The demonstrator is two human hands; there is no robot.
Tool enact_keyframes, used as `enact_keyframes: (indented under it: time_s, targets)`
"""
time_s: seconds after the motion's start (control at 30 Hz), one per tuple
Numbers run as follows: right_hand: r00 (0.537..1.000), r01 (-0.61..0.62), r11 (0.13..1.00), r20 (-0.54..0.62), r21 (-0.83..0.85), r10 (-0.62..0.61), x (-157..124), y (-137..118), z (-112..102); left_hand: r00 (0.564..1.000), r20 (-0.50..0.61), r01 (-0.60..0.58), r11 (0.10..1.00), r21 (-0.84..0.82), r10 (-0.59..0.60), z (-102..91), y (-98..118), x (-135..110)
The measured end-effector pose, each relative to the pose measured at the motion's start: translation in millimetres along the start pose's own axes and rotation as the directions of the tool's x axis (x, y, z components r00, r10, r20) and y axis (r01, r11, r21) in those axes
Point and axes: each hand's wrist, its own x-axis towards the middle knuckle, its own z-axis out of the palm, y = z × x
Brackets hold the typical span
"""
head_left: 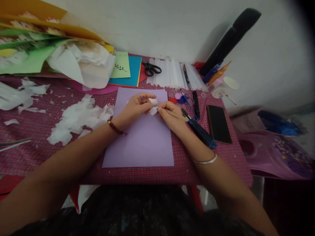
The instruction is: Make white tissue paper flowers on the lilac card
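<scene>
Both hands meet over the upper part of a purple paper sheet (142, 144). A small white piece of paper (153, 111) lies between their fingertips. My left hand (138, 104), with a beaded bracelet at its wrist, is closed in a pinch on that piece. My right hand (171, 115) is closed around a thin wooden stick (176, 115), whose front end reaches the paper; the tip is hidden by fingers and paper. Left of the sheet lies a heap of torn white paper pieces (76, 118).
Beyond the sheet are scissors (151, 68) and clear plastic strips (169, 70). At right lie a black marker (196, 105), a blue-black tool (199, 129), a phone (219, 124) and a cup (218, 91). Folded coloured papers (31, 59) stand at back left.
</scene>
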Motion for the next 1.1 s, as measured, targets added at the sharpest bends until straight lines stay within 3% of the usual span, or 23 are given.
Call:
enact_keyframes:
  time_s: [0.1,0.3,0.53,0.73,0.97,1.1]
  targets:
    - [1.0,0.002,1.0,-0.011,0.01,-0.001,-0.2,-0.4,-0.5,0.998,-0.01,0.063,0.997,-0.041,-0.063,1.6,3.5,-1.6]
    - [0.999,0.024,1.0,-0.043,-0.003,-0.024,-1.2,-4.5,-1.5,0.979,0.099,0.171,0.984,0.056,-0.176,1.4,4.0,-1.8]
    - [0.997,0.073,0.997,-0.008,0.017,-0.073,-3.3,-6.2,-4.2,0.99,0.118,0.06,0.988,0.145,-0.078,1.6,8.1,-2.3]
    - [0.998,0.056,0.998,0.014,-0.015,-0.056,-1.9,-2.8,-3.2,0.982,0.183,0.037,0.997,0.066,-0.048,1.7,-2.0,0.8]
    - [1.0,0.002,0.999,-0.028,-0.039,-0.003,-1.6,-4.6,-2.3,0.989,0.113,0.108,0.993,-0.057,-0.101,-0.4,0.2,3.8]
    - [0.998,0.019,0.999,-0.067,0.046,-0.016,-0.6,-3.2,-4.8,0.995,0.042,0.099,0.979,-0.179,-0.093,-14.3,4.8,10.0]
